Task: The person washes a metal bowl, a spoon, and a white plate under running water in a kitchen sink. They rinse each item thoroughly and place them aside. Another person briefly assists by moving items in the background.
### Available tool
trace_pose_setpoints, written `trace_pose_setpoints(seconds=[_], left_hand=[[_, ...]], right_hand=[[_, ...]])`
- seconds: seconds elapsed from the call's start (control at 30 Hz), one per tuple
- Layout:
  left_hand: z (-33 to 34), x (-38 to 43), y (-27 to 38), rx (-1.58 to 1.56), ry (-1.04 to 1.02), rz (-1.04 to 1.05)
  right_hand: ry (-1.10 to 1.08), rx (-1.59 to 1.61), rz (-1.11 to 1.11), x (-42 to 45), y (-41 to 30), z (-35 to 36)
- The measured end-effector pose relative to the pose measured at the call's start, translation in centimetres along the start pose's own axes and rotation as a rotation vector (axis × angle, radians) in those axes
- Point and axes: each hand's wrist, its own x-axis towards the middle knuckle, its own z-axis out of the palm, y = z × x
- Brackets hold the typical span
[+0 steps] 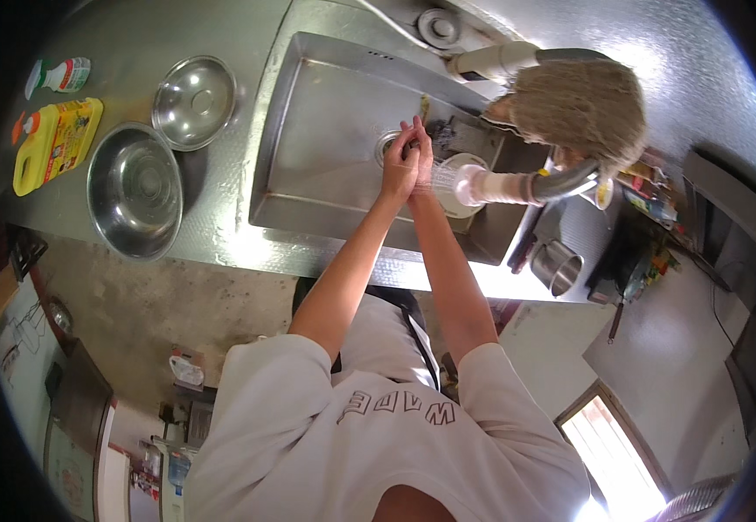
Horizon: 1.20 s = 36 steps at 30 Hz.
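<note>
My left hand [398,164] and my right hand [423,156] are pressed palm to palm over the stainless steel sink [326,150]. Whether something small sits between the palms is hidden. Water sprays onto them from the pale faucet nozzle [482,187] on the right. Beneath my fingers, the round drain [386,145] is partly covered. A dark scrubber-like clump [442,132] lies just beyond my right hand, near a small yellow-green scrap [425,106]. Under the nozzle rests a pale round dish [457,207], partly hidden.
Two steel bowls [195,103] [135,189] stand left of the sink, beside a yellow detergent jug [58,145] and a spray bottle [68,75]. A brown cloth [577,107] drapes over the faucet pipe. At right are a steel pot [555,266] and a dark wok [619,254].
</note>
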Motion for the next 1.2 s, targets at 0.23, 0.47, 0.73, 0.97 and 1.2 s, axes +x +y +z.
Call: trace_pose_setpoints(seconds=[0.23,0.47,0.73,0.97,1.2], left_hand=[[-2.4,1.3,0.1,0.063,-0.093,0.063],[-2.6,1.4,-1.8,0.147,-0.168,0.038],[-3.3,2.7,-1.1,0.107,-0.143,-0.043],[-3.8,2.7,-2.6,0.136,-0.129,-0.089],[-4.1,2.6,-3.9,0.159,-0.123,-0.007]], right_hand=[[-0.141,-0.095,-0.013,0.0,2.3,1.2],[-0.048,0.014,0.110,-0.6,0.8,2.4],[-0.241,-0.077,0.025,-2.0,0.0,3.2],[-0.102,-0.002,0.133,-2.8,0.7,2.6],[-0.244,-0.290,-0.150,-3.7,0.4,3.2]])
